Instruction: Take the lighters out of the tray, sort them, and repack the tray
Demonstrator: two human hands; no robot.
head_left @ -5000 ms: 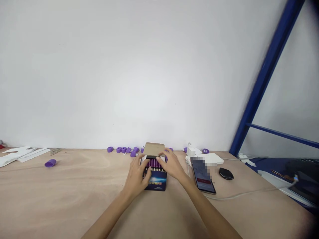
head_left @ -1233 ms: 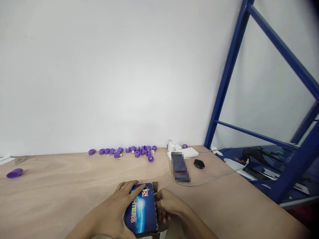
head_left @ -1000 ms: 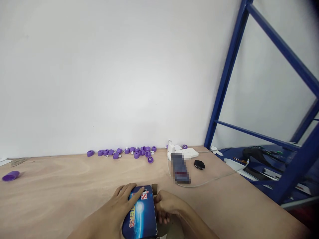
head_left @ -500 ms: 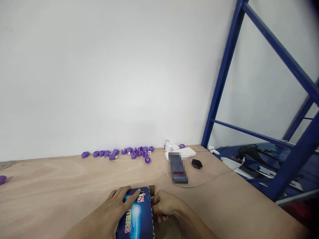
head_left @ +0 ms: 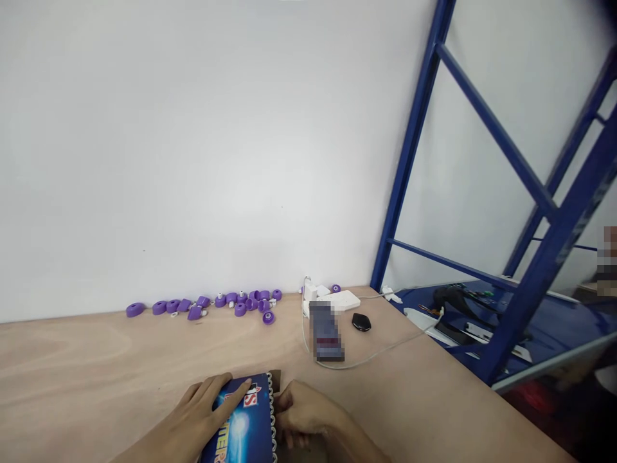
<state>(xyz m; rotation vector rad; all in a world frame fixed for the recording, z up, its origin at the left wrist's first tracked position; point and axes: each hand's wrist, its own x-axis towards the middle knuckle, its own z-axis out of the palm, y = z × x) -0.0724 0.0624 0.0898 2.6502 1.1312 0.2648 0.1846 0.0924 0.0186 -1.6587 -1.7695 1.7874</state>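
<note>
A dark blue printed cardboard box (head_left: 241, 427) with yellow and red lettering lies at the bottom of the head view, its wavy cut edge facing right. Across its upper left part my left hand (head_left: 207, 408) is spread, thumb on the printed face, gripping the box. My right hand (head_left: 306, 411) is closed at the box's right side, beside that wavy edge. Its fingertips are partly hidden, and what they pinch cannot be made out. A small brown flap (head_left: 276, 378) shows at the box's top right corner.
Several purple caps (head_left: 251, 303) lie along the wall. A phone-like pixelated object (head_left: 328, 334), a white power strip (head_left: 346, 300), a black puck-shaped item (head_left: 361, 322) and a white cable (head_left: 385, 347) are on the wooden table (head_left: 96, 366). A blue metal frame (head_left: 409, 154) stands at right.
The camera has turned right, so everything sits further left in view. Both hands keep about the same places on and beside the box.
</note>
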